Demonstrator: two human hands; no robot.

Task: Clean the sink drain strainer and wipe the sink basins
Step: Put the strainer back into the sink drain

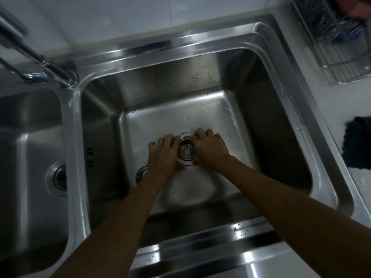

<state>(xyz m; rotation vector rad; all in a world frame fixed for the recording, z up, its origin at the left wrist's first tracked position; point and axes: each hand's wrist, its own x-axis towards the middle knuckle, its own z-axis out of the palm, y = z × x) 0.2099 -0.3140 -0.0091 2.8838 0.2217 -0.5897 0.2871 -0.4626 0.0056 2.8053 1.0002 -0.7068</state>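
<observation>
A round steel drain strainer [187, 151] with a perforated bottom is held between both hands low inside the right sink basin [267, 125]. My left hand [163, 155] cups its left side and my right hand [210, 149] grips its right side. Just below my left wrist the open drain hole [141, 173] of this basin shows in the basin floor. White streaks and water drops mark the floor and the back wall. The left basin [30, 137] has its own drain [59, 177].
A chrome faucet [40, 65] stands at the back left, between the basins. A wire dish rack [339, 43] sits on the counter at the top right. A dark cloth [357, 145] lies on the counter to the right of the sink.
</observation>
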